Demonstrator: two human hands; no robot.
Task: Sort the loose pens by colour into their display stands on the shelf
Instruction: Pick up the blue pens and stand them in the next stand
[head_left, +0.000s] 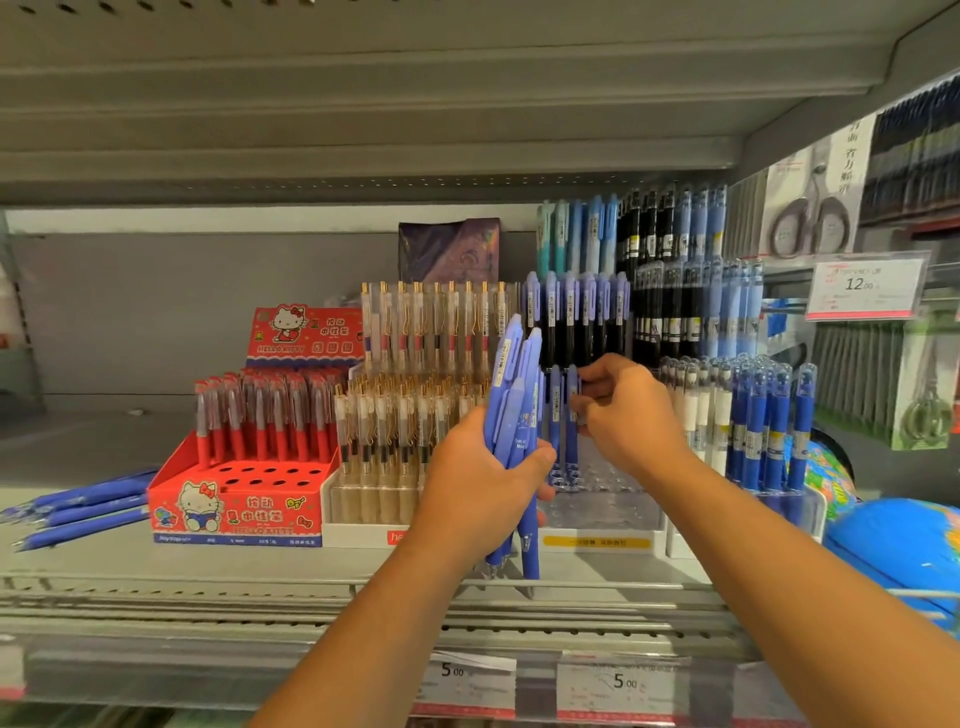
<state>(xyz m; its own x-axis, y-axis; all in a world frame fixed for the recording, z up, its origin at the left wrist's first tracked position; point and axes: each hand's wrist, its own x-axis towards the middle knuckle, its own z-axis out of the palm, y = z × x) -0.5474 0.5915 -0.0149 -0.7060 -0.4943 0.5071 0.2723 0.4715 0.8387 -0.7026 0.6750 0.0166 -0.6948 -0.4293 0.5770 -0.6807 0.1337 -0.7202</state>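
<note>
Stationery aisle of a shop. Grey metal shelf (322, 582) with another shelf above it, stocked with pens standing in retail display stands: a red cartoon-cat box (236, 506), a clear stand of gold-clipped pens (379, 499), tiered racks of blue and black pens (649, 291). Price labels (618, 683) reading 5.00 sit in the shelf-edge strip; a tag (865, 286) reads 12.00. Packaged scissors (815, 208) hang on hooks at right. Blue globes (898, 545) lie beside the stands.
</note>
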